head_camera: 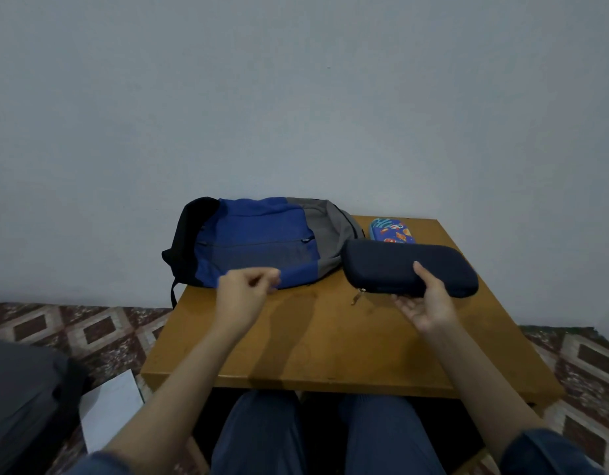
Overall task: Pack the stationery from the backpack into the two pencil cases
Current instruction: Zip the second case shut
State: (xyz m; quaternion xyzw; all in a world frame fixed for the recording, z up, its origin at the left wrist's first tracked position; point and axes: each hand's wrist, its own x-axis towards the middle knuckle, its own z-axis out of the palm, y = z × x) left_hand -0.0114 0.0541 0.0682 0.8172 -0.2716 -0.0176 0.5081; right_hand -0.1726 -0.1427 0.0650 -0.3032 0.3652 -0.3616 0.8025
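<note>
A blue, grey and black backpack (258,241) lies flat at the back left of the small wooden table (330,344), zipped up. My right hand (424,299) grips a dark navy pencil case (409,267) at its near edge, thumb on top and fingers underneath; the case looks closed, with its zipper pull (357,298) hanging at the left end. Behind it a light blue patterned pencil case (392,230) lies closed by the wall. My left hand (244,293) hovers in front of the backpack with fingers loosely curled, holding nothing. No stationery shows.
The table stands against a plain grey wall. A patterned tile floor (90,334) surrounds it. A dark bag (25,399) and a white sheet of paper (111,409) lie on the floor at the left. My knees are under the table's front edge.
</note>
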